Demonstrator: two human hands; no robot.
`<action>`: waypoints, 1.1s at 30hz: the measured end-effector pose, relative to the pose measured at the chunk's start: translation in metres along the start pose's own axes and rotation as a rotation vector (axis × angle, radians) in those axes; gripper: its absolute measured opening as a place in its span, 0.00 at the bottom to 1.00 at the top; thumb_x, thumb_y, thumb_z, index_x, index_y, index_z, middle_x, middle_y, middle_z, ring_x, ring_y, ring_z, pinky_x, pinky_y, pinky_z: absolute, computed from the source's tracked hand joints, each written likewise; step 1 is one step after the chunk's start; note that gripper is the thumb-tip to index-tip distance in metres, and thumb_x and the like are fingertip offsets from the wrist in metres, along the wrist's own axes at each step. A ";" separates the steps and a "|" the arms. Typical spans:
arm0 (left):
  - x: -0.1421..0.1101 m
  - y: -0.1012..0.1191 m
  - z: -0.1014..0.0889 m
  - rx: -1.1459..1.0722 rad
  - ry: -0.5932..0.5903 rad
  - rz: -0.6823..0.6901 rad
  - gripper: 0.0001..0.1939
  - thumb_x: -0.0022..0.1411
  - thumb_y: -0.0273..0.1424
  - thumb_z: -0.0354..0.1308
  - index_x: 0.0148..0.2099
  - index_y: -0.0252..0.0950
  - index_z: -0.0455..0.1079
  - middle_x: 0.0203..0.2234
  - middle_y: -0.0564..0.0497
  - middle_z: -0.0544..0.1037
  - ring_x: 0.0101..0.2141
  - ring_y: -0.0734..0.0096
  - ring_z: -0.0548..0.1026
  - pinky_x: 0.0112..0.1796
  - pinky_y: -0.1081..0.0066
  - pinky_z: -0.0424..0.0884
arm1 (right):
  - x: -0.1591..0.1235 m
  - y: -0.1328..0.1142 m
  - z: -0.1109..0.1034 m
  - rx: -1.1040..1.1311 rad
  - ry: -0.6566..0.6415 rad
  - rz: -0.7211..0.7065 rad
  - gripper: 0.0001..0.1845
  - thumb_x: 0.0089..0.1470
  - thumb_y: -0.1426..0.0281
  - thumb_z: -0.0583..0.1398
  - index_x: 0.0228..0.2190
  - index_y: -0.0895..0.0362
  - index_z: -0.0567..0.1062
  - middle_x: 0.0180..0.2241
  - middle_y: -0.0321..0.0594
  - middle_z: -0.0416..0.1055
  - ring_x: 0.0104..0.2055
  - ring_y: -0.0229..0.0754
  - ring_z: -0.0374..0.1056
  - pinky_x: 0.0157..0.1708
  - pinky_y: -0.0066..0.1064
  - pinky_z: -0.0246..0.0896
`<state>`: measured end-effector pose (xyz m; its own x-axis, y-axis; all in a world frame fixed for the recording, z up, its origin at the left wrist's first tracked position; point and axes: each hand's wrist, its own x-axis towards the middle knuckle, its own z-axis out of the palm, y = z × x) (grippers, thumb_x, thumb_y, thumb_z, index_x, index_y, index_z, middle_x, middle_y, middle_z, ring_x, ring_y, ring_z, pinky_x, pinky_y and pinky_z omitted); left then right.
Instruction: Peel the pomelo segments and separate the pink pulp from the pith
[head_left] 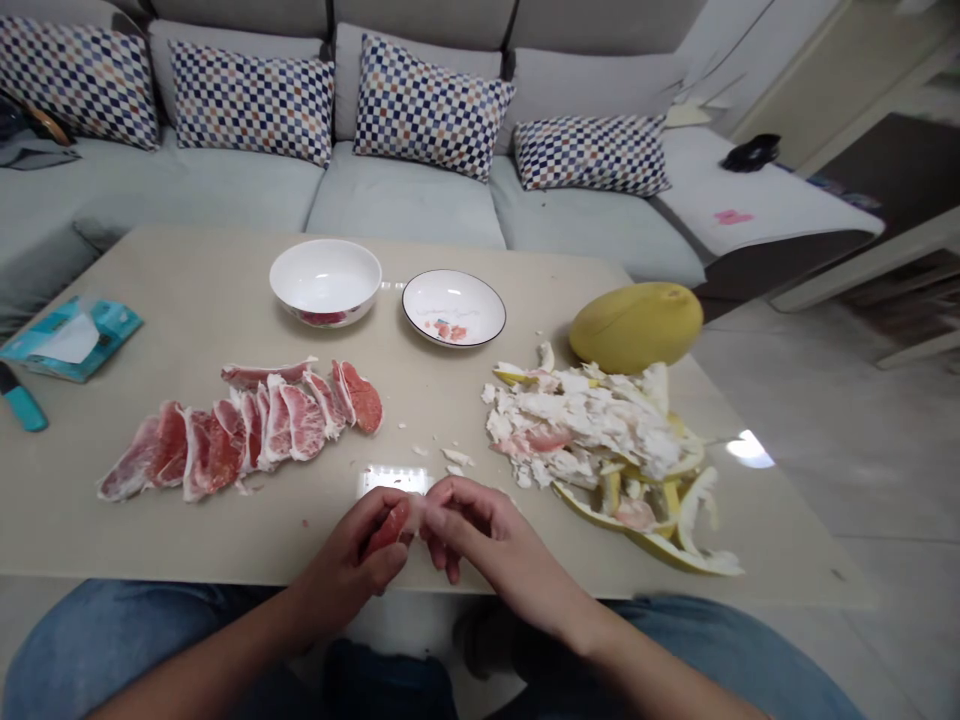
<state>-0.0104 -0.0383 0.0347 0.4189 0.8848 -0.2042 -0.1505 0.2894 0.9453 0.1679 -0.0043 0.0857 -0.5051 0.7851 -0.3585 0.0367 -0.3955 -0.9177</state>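
Observation:
My left hand (358,560) holds a red pomelo segment (391,524) at the table's near edge. My right hand (480,535) pinches the same segment's end from the right, fingers bent on its white skin. A row of several pink pomelo segments (247,428) lies on the table to the left. A heap of white pith and yellow peel (607,440) lies to the right. Behind the heap rests a whole yellow pomelo (636,325).
A white bowl (325,280) and a shallow black-rimmed dish (454,306) with a few red bits stand at the table's far middle. A teal tissue pack (71,338) and a teal-handled tool (22,402) lie at the left edge. A sofa with checked cushions (431,108) is behind.

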 end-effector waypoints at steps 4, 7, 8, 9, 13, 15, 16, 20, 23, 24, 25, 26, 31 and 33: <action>0.001 -0.002 0.001 0.175 0.040 0.119 0.11 0.64 0.41 0.53 0.38 0.38 0.63 0.30 0.54 0.64 0.31 0.71 0.61 0.34 0.72 0.61 | 0.000 0.001 0.001 -0.106 -0.085 0.091 0.24 0.49 0.49 0.63 0.23 0.57 0.66 0.18 0.29 0.59 0.19 0.31 0.53 0.19 0.24 0.47; -0.001 -0.002 0.003 0.321 0.032 0.139 0.09 0.63 0.38 0.54 0.38 0.38 0.62 0.29 0.54 0.65 0.31 0.70 0.61 0.33 0.72 0.61 | -0.001 0.004 0.002 -0.241 -0.106 0.058 0.25 0.48 0.48 0.62 0.20 0.57 0.67 0.18 0.29 0.55 0.21 0.32 0.49 0.20 0.25 0.44; -0.002 -0.002 0.004 0.368 0.031 0.137 0.08 0.63 0.37 0.54 0.39 0.38 0.62 0.30 0.54 0.66 0.31 0.70 0.62 0.34 0.72 0.61 | -0.001 0.005 0.002 -0.280 -0.100 0.032 0.25 0.50 0.48 0.62 0.19 0.57 0.69 0.17 0.30 0.55 0.22 0.33 0.49 0.21 0.26 0.45; -0.003 -0.002 0.005 0.411 0.035 0.129 0.07 0.62 0.35 0.55 0.40 0.38 0.62 0.31 0.53 0.68 0.32 0.69 0.64 0.34 0.71 0.62 | -0.001 0.006 0.002 -0.315 -0.089 0.003 0.25 0.52 0.49 0.60 0.19 0.57 0.70 0.17 0.30 0.56 0.22 0.33 0.50 0.22 0.26 0.46; -0.003 -0.002 0.004 0.501 0.079 0.088 0.11 0.60 0.34 0.58 0.44 0.38 0.64 0.38 0.49 0.72 0.37 0.64 0.68 0.39 0.68 0.64 | 0.000 0.009 0.002 -0.410 -0.061 -0.102 0.24 0.59 0.53 0.55 0.23 0.57 0.75 0.20 0.33 0.64 0.24 0.36 0.56 0.25 0.27 0.52; -0.002 -0.003 0.003 0.519 0.095 0.072 0.13 0.60 0.36 0.58 0.46 0.39 0.65 0.38 0.49 0.73 0.37 0.64 0.69 0.39 0.68 0.64 | 0.001 0.009 0.002 -0.429 -0.076 -0.126 0.23 0.61 0.54 0.53 0.25 0.57 0.75 0.23 0.34 0.67 0.27 0.37 0.59 0.28 0.27 0.54; -0.002 -0.003 0.002 0.525 0.100 0.066 0.14 0.60 0.36 0.58 0.46 0.39 0.65 0.37 0.49 0.73 0.37 0.64 0.68 0.39 0.68 0.64 | 0.001 0.009 0.002 -0.429 -0.074 -0.129 0.23 0.62 0.55 0.52 0.26 0.57 0.75 0.23 0.35 0.67 0.27 0.37 0.60 0.29 0.28 0.54; -0.001 -0.002 -0.001 0.490 0.094 0.040 0.15 0.61 0.39 0.57 0.47 0.38 0.65 0.34 0.51 0.71 0.34 0.66 0.67 0.37 0.69 0.64 | 0.002 0.012 0.003 -0.420 0.032 -0.145 0.24 0.61 0.55 0.52 0.21 0.57 0.71 0.21 0.34 0.63 0.25 0.37 0.58 0.27 0.28 0.52; -0.001 0.001 0.001 0.416 0.062 0.055 0.13 0.65 0.38 0.52 0.48 0.38 0.64 0.36 0.51 0.70 0.37 0.66 0.67 0.39 0.69 0.65 | 0.002 0.017 0.006 -0.401 0.098 -0.220 0.24 0.61 0.56 0.53 0.19 0.56 0.68 0.21 0.35 0.62 0.26 0.37 0.58 0.27 0.29 0.52; -0.002 0.002 0.001 0.389 0.044 0.064 0.12 0.66 0.38 0.50 0.48 0.38 0.64 0.37 0.50 0.70 0.38 0.66 0.67 0.40 0.69 0.65 | 0.001 0.019 0.007 -0.388 0.109 -0.249 0.24 0.61 0.56 0.53 0.19 0.56 0.68 0.22 0.35 0.62 0.26 0.37 0.59 0.28 0.29 0.53; -0.003 0.003 0.002 0.358 0.025 0.070 0.12 0.66 0.38 0.49 0.48 0.38 0.64 0.37 0.50 0.71 0.38 0.66 0.67 0.41 0.69 0.65 | 0.001 0.020 0.008 -0.372 0.115 -0.271 0.24 0.61 0.56 0.52 0.19 0.56 0.68 0.21 0.35 0.62 0.26 0.37 0.59 0.28 0.29 0.54; -0.004 0.004 0.003 0.325 0.010 0.074 0.12 0.67 0.38 0.49 0.49 0.38 0.64 0.37 0.51 0.71 0.38 0.67 0.67 0.41 0.70 0.65 | 0.000 0.021 0.009 -0.352 0.117 -0.283 0.24 0.62 0.56 0.52 0.19 0.56 0.68 0.21 0.35 0.63 0.26 0.37 0.60 0.28 0.29 0.54; -0.007 0.007 0.005 0.200 -0.022 0.026 0.12 0.67 0.39 0.48 0.47 0.39 0.63 0.33 0.52 0.71 0.31 0.71 0.66 0.32 0.74 0.64 | 0.000 0.026 0.015 -0.181 0.091 -0.221 0.25 0.61 0.54 0.52 0.19 0.56 0.67 0.20 0.34 0.60 0.24 0.36 0.59 0.25 0.28 0.54; -0.007 0.008 0.004 0.195 -0.031 0.002 0.13 0.67 0.41 0.47 0.46 0.39 0.63 0.30 0.54 0.69 0.28 0.72 0.63 0.28 0.75 0.62 | 0.000 0.027 0.015 -0.120 0.069 -0.196 0.25 0.61 0.54 0.52 0.19 0.56 0.65 0.20 0.34 0.59 0.24 0.36 0.58 0.25 0.28 0.53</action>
<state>-0.0107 -0.0439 0.0447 0.4463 0.8729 -0.1969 0.0238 0.2083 0.9778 0.1557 -0.0223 0.0633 -0.4523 0.8738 -0.1787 0.0477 -0.1763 -0.9832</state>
